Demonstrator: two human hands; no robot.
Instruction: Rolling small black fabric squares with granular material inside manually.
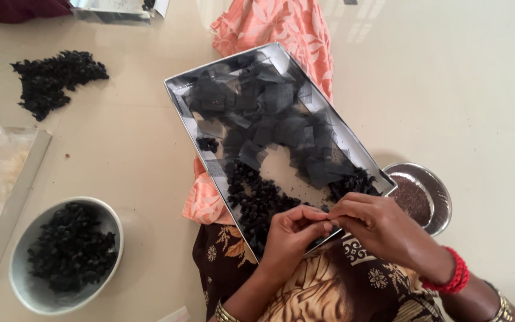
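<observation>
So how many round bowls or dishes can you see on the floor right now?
2. A pale bowl of small black pieces sits at lower left; a steel dish of dark grains sits at right, beside the tray. Others may lie out of frame.

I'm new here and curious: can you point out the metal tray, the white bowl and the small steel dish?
metal tray (176, 89): head view, bare left rim.
white bowl (20, 285): head view, bare inner wall.
small steel dish (440, 197): head view, right rim.

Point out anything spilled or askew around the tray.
A loose heap of black pieces lies bare on the floor, top left, outside the white bowl. The silver tray sits tilted across the lap, on orange cloth.
</observation>
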